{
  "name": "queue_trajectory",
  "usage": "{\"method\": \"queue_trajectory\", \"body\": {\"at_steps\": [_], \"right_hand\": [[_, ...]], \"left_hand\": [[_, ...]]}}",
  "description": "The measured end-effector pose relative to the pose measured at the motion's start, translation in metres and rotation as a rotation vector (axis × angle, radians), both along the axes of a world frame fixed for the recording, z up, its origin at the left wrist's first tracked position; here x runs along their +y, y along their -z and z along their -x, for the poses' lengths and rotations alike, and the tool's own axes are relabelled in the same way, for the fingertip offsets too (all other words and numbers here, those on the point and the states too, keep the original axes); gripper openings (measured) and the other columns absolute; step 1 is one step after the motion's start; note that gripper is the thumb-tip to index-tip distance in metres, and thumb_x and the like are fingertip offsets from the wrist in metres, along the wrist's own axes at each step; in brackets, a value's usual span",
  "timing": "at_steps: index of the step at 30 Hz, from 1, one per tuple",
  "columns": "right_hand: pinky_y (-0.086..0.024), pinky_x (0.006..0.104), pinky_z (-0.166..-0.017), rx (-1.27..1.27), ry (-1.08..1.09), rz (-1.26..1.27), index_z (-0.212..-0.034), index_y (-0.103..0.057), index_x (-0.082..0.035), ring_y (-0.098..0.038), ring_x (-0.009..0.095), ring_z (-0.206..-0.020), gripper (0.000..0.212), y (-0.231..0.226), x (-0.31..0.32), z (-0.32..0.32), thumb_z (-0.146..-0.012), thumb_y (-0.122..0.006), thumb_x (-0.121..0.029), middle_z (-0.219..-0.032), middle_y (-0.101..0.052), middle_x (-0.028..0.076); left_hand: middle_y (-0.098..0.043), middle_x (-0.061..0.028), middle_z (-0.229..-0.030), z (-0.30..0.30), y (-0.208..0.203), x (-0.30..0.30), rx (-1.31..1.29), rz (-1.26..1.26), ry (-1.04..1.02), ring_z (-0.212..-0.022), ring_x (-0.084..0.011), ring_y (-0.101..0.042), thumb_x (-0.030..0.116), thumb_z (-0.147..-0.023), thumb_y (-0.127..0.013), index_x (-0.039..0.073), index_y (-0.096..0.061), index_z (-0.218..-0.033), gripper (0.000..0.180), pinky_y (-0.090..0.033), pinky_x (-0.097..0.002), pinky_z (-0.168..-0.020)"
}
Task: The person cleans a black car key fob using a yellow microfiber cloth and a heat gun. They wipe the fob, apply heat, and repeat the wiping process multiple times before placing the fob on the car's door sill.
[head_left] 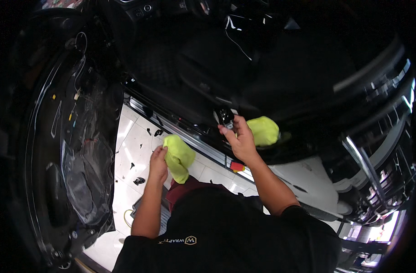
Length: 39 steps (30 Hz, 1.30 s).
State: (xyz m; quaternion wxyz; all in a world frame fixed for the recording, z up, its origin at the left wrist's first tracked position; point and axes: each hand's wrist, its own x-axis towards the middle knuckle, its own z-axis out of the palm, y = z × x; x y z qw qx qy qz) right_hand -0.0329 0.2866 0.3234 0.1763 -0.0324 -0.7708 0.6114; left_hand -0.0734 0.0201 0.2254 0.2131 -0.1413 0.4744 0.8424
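My left hand [158, 164] is closed on a bright yellow-green cloth [179, 157], which hangs over the pale floor by the car's sill. Further right, my right hand [240, 139] grips a small glossy black part [225, 116] with a silvery lower edge between thumb and fingers; its exact kind is unclear. Just beyond that hand a second yellow-green cloth [264, 131] shows against the dark car interior. Whether the fingers touch this second cloth is hidden.
An open car door [87, 154] with its inner side exposed, loose wires and plastic film stands at left. The metallic door sill [180, 129] runs across the middle, a red-and-yellow piece [237, 167] beside it. Several black bits [139, 181] lie on the tiled floor [130, 150].
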Motion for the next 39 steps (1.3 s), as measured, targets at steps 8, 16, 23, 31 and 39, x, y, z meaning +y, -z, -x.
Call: {"method": "queue_trajectory", "body": {"at_steps": [8,16,23,31,39], "right_hand": [[-0.049,0.0448,-0.084,-0.096,0.168,-0.371,-0.120,-0.048,-0.002,-0.062,0.040,-0.098,0.038,0.015,0.018,0.214,-0.086,-0.061,-0.011,-0.108,-0.061,0.025],[-0.048,0.0451,-0.087,-0.310,0.297,-0.507,-0.121,-0.052,-0.003,-0.062,0.038,-0.098,0.046,0.109,0.111,0.372,-0.085,-0.067,-0.028,-0.104,-0.064,0.022],[-0.040,0.0481,-0.099,-0.411,0.323,-0.769,-0.123,-0.050,-0.004,-0.050,0.038,-0.116,0.046,0.165,0.129,0.378,-0.084,-0.065,-0.023,-0.124,-0.054,0.019],[-0.038,0.0459,-0.104,-0.544,0.595,-0.645,-0.135,-0.044,-0.005,-0.046,0.037,-0.124,0.055,0.154,0.129,0.340,-0.088,-0.059,-0.029,-0.132,-0.050,0.020],[-0.049,0.0345,-0.084,-0.548,0.038,0.827,-0.123,-0.055,-0.004,-0.060,0.017,-0.097,0.047,0.127,-0.042,0.247,-0.100,-0.040,-0.042,-0.112,-0.064,0.008]], "left_hand": [[-0.062,-0.0040,-0.090,0.176,-0.071,-0.005,0.302,0.468,0.112,-0.081,-0.0128,-0.057,0.016,-0.095,-0.054,-0.001,-0.061,-0.107,0.022,-0.045,-0.0246,-0.076],[-0.066,-0.0128,-0.091,0.158,-0.082,-0.018,0.238,0.980,0.183,-0.083,-0.0166,-0.060,0.019,-0.093,-0.056,-0.007,-0.058,-0.115,0.033,-0.047,-0.0278,-0.077],[-0.065,-0.0095,-0.093,0.161,-0.046,-0.035,0.119,0.873,0.281,-0.085,-0.0147,-0.059,0.016,-0.095,-0.054,-0.005,-0.059,-0.110,0.027,-0.047,-0.0273,-0.078],[-0.064,-0.0078,-0.098,0.263,-0.043,0.006,0.212,0.694,0.710,-0.089,-0.0151,-0.059,0.013,-0.094,-0.054,-0.002,-0.059,-0.110,0.023,-0.047,-0.0286,-0.082],[-0.058,-0.0117,-0.123,0.325,-0.055,0.097,0.188,0.002,0.962,-0.112,-0.0241,-0.057,0.008,-0.095,-0.051,-0.001,-0.053,-0.125,0.031,-0.044,-0.0356,-0.097]]}}
